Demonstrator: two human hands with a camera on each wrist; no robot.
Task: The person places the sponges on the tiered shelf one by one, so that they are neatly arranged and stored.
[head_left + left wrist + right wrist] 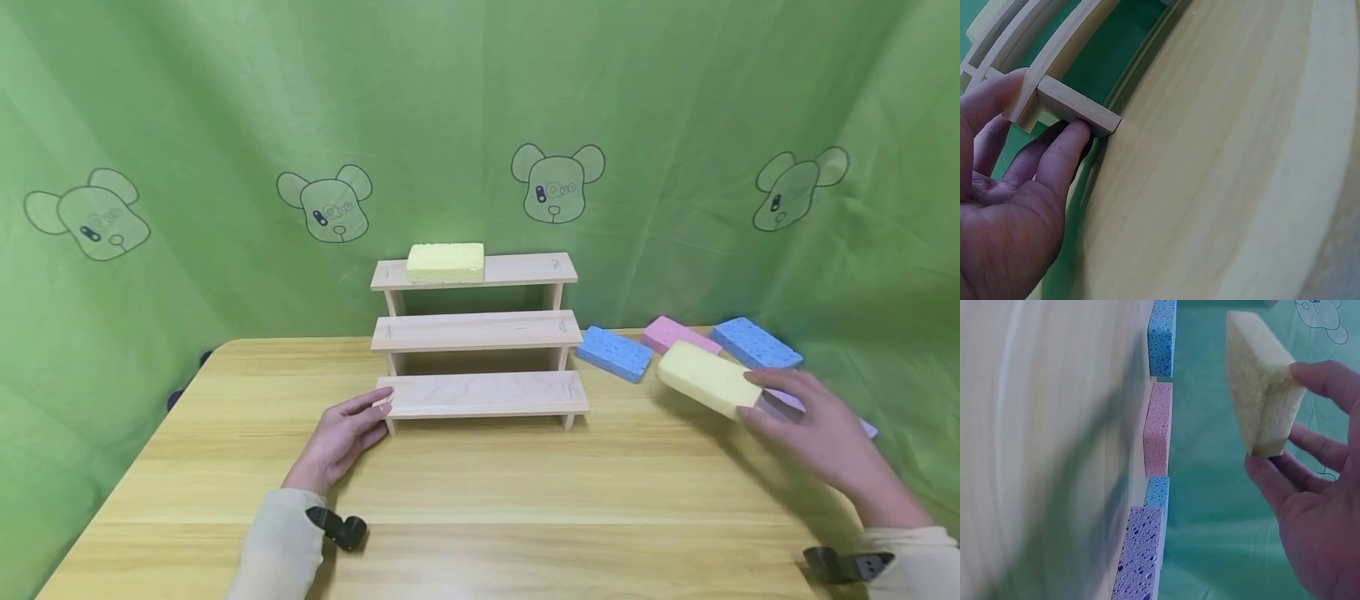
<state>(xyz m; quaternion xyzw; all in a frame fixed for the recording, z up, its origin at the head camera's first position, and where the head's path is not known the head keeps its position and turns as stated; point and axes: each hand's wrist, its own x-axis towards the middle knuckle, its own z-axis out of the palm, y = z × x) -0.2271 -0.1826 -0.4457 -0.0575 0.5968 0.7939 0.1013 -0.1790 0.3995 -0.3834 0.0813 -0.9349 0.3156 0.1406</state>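
Observation:
My right hand (817, 429) pinches one end of a yellow sponge (708, 379) between thumb and fingers, holding it tilted above the table. In the right wrist view the same yellow sponge (1263, 384) hangs from the fingertips, well away from the tabletop. With my left hand (345, 437) I grip the left end of the lowest step of a three-step wooden stand (480, 396). The left wrist view has the thumb against the stand's leg (1079, 106) and a finger at the step's edge. Another yellow sponge (446, 264) lies on the top step, left of its middle.
Right of the stand lie a blue sponge (615, 354), a pink sponge (678, 335) and another blue sponge (757, 342). A purple sponge (1138, 556) is partly hidden behind my right hand in the head view. A green curtain (450, 125) hangs behind the wooden table (525, 517).

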